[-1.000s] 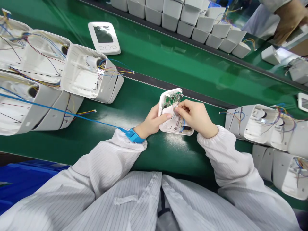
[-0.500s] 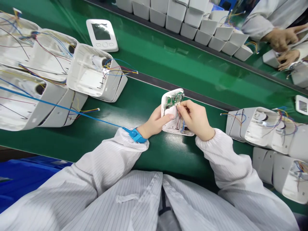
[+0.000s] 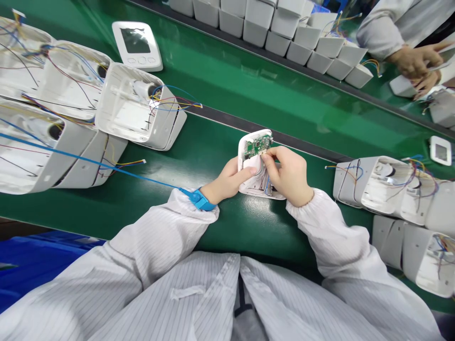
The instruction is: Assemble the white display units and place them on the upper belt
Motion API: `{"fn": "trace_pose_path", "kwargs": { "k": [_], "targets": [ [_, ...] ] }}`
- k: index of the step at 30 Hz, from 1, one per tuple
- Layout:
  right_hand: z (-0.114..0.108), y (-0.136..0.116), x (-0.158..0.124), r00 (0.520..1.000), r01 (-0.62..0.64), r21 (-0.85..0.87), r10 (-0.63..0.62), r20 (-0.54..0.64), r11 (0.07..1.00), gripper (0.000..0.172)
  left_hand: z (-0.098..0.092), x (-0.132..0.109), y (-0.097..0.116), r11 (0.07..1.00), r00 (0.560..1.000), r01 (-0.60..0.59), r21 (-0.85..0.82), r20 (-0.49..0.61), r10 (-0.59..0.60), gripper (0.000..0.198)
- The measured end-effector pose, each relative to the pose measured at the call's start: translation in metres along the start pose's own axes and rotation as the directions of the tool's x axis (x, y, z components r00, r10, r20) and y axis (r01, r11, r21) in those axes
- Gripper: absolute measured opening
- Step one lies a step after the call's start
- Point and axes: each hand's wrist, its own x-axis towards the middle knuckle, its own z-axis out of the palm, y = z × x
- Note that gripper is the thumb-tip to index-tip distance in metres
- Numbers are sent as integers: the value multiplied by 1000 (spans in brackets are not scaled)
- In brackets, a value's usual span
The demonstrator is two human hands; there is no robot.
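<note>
In the head view, my left hand [image 3: 232,180] grips a white plastic device shell [image 3: 241,149] by its left side, thumb across its inner face. A green circuit board [image 3: 258,144] sits in the upper part of the shell. My right hand [image 3: 288,173] pinches at the lower edge of this board, where a small pale wire connector [image 3: 263,152] shows partly between the fingertips. Thin wires [image 3: 262,182] run down inside the shell below the fingers. A blue strap [image 3: 202,199] with a cord circles my left wrist.
White housings [image 3: 137,106] with loose wires crowd the left; more housings [image 3: 377,184] stand at right. A screen panel [image 3: 138,46] lies on the green belt [image 3: 213,71], another panel [image 3: 441,150] farther right. Grey-white housings [image 3: 256,33] line the far side, near a co-worker's hands [image 3: 414,61].
Both screen panels on the belt have shifted left. My hands keep nearly the same hold on the shell and connector. The co-worker's hands have moved slightly.
</note>
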Motion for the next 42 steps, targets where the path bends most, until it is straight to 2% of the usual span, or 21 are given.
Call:
{"fn": "trace_pose_path", "kwargs": {
  "k": [5, 8, 10, 12, 15, 24, 35, 42],
  "targets": [
    [-1, 10, 4, 997, 0, 51, 3, -72, 999, 22, -1, 0, 0, 998, 999, 35, -54, 23, -33, 35],
    [-5, 19, 9, 994, 43, 98, -32, -108, 994, 39, -2, -1, 1, 994, 998, 48, -95, 45, -43, 35],
    [-8, 24, 12, 992, 110, 109, -103, -66, 988, 52, -1, -1, 2, 995, 997, 46, -86, 59, -41, 36],
    [-9, 27, 13, 985, 175, 109, -175, -9, 979, 56, -1, -2, 4, 997, 997, 51, -66, 68, -47, 36],
    [-7, 28, 12, 977, 208, 91, -211, 24, 974, 55, 0, -2, 5, 994, 995, 79, -80, 67, -74, 34],
    [1, 28, 5, 983, 184, -59, -185, -9, 981, 55, 0, -1, 7, 972, 990, 132, -196, 79, -118, 36],
    [3, 23, 3, 983, 173, -75, -177, -57, 982, 52, -1, 3, 7, 955, 984, 154, -253, 130, -124, 34],
    [3, 23, 4, 983, 181, -91, -184, -18, 979, 54, -3, 1, 4, 958, 986, 138, -251, 121, -110, 36]
  ]
}}
